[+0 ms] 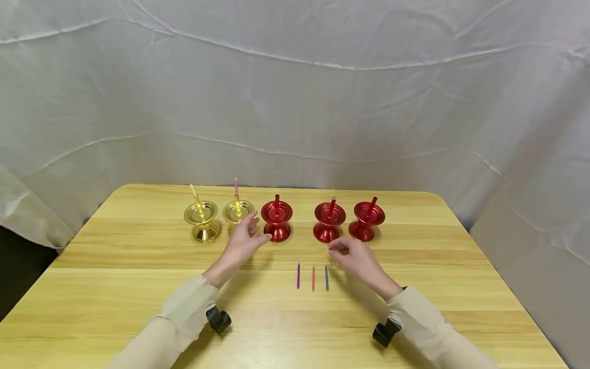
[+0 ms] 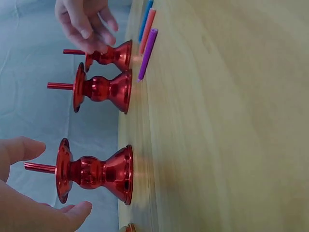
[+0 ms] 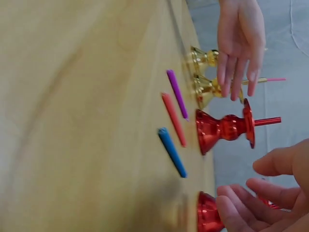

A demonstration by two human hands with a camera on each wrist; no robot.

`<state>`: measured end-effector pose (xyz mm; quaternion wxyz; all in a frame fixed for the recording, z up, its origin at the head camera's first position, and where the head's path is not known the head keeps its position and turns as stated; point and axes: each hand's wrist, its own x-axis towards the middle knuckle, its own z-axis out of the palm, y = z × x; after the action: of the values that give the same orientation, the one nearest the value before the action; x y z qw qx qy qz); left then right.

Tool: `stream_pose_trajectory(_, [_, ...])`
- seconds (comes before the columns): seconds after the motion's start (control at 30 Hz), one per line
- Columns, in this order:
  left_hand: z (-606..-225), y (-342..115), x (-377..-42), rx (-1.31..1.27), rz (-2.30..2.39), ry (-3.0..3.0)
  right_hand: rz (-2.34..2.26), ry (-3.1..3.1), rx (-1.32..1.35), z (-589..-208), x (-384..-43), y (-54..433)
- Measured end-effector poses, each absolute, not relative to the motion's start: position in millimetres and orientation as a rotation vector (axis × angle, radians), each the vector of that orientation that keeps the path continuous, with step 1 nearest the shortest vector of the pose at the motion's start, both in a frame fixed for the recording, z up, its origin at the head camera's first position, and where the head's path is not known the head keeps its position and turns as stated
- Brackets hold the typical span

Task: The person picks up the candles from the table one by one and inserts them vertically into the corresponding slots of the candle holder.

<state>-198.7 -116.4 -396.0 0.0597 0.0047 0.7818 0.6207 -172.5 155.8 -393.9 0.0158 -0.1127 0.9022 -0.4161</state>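
My left hand (image 1: 240,241) is spread with nothing in it, between the gold holder (image 1: 247,207) bearing a pink candle (image 1: 236,187) and the leftmost red candle holder (image 1: 278,233). In the left wrist view its thumb and fingers stand apart on either side of that red holder's tube (image 2: 41,167). My right hand (image 1: 357,259) hovers in front of the middle red holder (image 1: 325,234), fingers loosely bent; in the right wrist view a gap shows between thumb and fingers. Purple (image 1: 298,277), orange (image 1: 313,279) and blue (image 1: 327,279) candles lie side by side between the hands.
At the far left of the row a second gold holder (image 1: 207,233) carries a slightly tilted yellow candle (image 1: 194,191). A third red holder (image 1: 361,232) stands at the right end. The wooden table (image 1: 276,328) ends just behind the row, before a grey cloth (image 1: 295,113).
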Motion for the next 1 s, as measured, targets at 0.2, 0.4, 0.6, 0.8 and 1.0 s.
stream_pose_trajectory(0.2, [-398.1,-105.9,-206.6,-0.028,1.879,2.348,-1.372,2.655,-0.159,-404.8,-165.1,155.5])
stream_pose_trajectory(0.4, [-401.8,-92.9,-213.9,-0.012,1.981,2.334,-1.366,2.621,-0.080,-412.1,-160.8,154.5])
stream_pose_trajectory(0.6, [-403.0,-87.5,-222.4,-0.085,1.958,2.406,-1.295,2.720,-0.104,-417.3,-155.9,150.5])
stream_pose_trajectory(0.8, [-406.1,-86.9,-229.0,-0.137,1.910,2.436,-1.212,2.810,-0.093,-420.3,-151.5,144.6])
stream_pose_trajectory(1.0, [-409.0,-87.2,-233.5,-0.141,1.951,2.402,-1.153,2.833,-0.113,-420.5,-150.1,139.6])
